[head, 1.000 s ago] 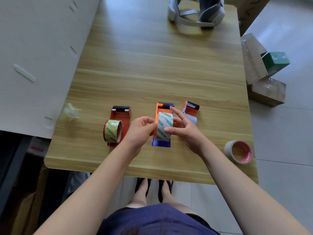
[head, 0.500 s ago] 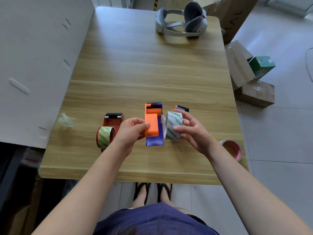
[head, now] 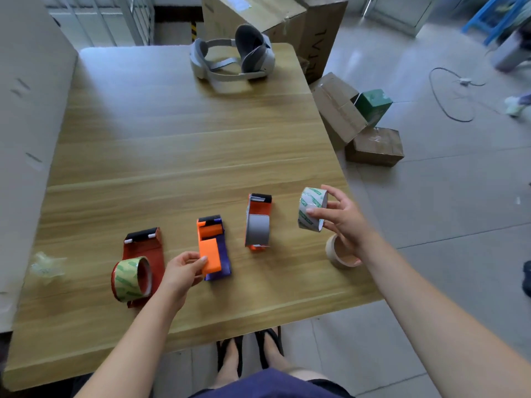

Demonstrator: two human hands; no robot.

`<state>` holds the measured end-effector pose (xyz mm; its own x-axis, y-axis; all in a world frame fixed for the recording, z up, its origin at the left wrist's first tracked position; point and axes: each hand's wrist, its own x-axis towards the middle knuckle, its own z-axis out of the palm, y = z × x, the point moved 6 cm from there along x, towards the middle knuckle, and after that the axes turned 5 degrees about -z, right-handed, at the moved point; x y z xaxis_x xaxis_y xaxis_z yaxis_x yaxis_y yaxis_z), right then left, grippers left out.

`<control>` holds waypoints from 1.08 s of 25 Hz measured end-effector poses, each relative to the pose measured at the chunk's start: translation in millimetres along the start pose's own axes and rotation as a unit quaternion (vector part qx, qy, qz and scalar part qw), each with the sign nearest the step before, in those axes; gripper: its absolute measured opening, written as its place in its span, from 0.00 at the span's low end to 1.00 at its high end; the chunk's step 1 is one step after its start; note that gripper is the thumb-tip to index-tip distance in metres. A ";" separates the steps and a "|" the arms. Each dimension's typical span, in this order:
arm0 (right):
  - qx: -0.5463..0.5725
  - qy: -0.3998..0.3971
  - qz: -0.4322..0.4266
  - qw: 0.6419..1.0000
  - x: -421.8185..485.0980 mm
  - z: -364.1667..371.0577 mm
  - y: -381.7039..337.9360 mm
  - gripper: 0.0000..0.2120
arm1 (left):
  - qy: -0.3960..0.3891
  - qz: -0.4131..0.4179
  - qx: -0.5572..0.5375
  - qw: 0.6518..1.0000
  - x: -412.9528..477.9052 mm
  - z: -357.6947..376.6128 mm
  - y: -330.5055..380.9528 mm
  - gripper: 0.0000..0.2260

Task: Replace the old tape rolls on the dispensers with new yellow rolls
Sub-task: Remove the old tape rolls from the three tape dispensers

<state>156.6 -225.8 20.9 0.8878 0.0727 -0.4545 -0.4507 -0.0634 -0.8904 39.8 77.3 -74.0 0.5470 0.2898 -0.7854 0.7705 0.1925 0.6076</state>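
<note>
Three tape dispensers lie in a row on the wooden table (head: 178, 145). My left hand (head: 181, 275) pinches the near end of the middle one, an orange and purple dispenser (head: 212, 248) with no roll on it. My right hand (head: 342, 218) holds a white roll with green print (head: 311, 209) in the air over the table's right edge. The red dispenser (head: 140, 262) at the left carries a yellow-green printed roll (head: 130, 278). The orange dispenser (head: 258, 222) to the right carries a grey roll.
A beige tape roll (head: 342, 254) lies by the table's right edge under my right wrist. A crumpled wad of clear tape (head: 47, 267) sits at the left. A white headset (head: 232, 57) rests at the far end. Cardboard boxes (head: 356, 122) stand on the floor to the right.
My right hand has pulled the white printed roll off the orange and purple dispenser and carried it to the right. My left hand stays on the dispenser. The camera tilted up.
</note>
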 end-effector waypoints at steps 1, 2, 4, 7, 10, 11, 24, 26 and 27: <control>0.002 0.005 0.001 1.000 1.7 -6.9 -1.0 0.34 | 0.007 -0.001 0.010 1.000 1.0 0.1 -1.6 0.07; 0.001 0.009 0.001 1.000 3.5 -11.4 -2.7 0.34 | 0.014 -0.002 0.016 1.000 2.0 -0.9 -3.6 0.07; -0.016 0.027 -0.004 0.999 7.4 -23.8 -2.4 0.34 | 0.029 0.000 0.025 0.999 6.1 -1.0 -5.0 0.07; -0.119 0.065 -0.017 0.991 20.6 -48.2 8.0 0.38 | 0.055 -0.001 0.039 0.998 15.2 -1.3 -7.7 0.02; -0.247 0.084 -0.018 0.965 39.9 -66.4 16.1 0.42 | 0.069 -0.018 0.025 0.997 19.3 -1.3 -13.6 0.07; -0.296 0.085 -0.017 0.951 47.2 -69.5 16.5 0.44 | 0.076 -0.021 0.023 0.997 19.0 -2.1 -14.1 0.08; -0.571 0.041 0.005 0.820 115.0 -62.8 49.4 0.38 | 0.207 0.094 0.241 0.943 -13.0 -3.8 21.3 0.13; -0.598 0.043 -0.005 0.801 114.1 -60.7 51.2 0.36 | 0.206 0.098 0.238 0.944 -10.0 0.3 25.1 0.13; -0.607 0.042 -0.006 0.793 113.3 -60.0 52.4 0.36 | 0.206 0.101 0.237 0.944 -9.3 2.0 28.4 0.12</control>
<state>239.2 -280.6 -75.8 0.9179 0.0170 -0.3964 -0.0648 -0.9792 -0.1922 57.2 78.2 -49.7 0.6001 0.6343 -0.4874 0.7773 -0.3185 0.5425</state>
